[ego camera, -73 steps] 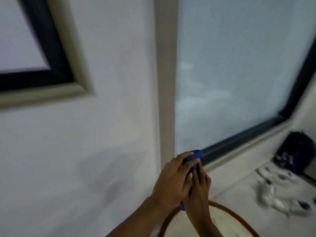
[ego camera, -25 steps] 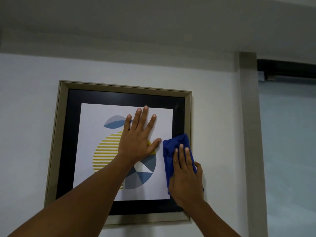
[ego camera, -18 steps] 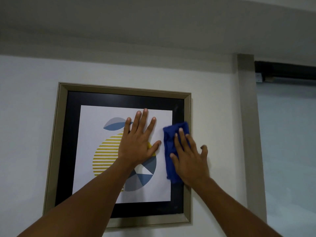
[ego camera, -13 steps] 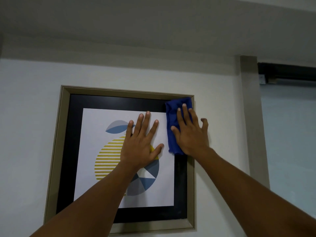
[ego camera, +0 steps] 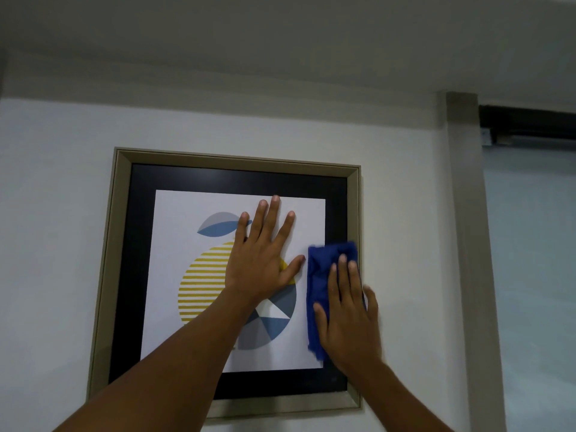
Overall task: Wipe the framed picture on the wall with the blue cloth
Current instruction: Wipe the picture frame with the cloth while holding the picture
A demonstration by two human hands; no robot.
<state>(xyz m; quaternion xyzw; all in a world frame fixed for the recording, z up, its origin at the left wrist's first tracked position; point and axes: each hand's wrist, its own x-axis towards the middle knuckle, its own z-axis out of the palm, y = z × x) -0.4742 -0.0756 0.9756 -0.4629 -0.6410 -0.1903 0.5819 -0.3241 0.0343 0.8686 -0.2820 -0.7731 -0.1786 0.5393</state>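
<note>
right hand (ego camera: pixel 349 319) + blue cloth (ego camera: pixel 321 285) | top-right corner → lower, right edge

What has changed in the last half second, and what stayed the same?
The right hand slid the blue cloth down the framed picture's right side, from the top corner to mid-height. The left hand stayed flat on the picture's centre.

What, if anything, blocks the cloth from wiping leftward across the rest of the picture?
The left hand does: it lies flat on the glass at the middle of the framed picture, just left of the blue cloth that the right hand presses at the right edge.
</note>
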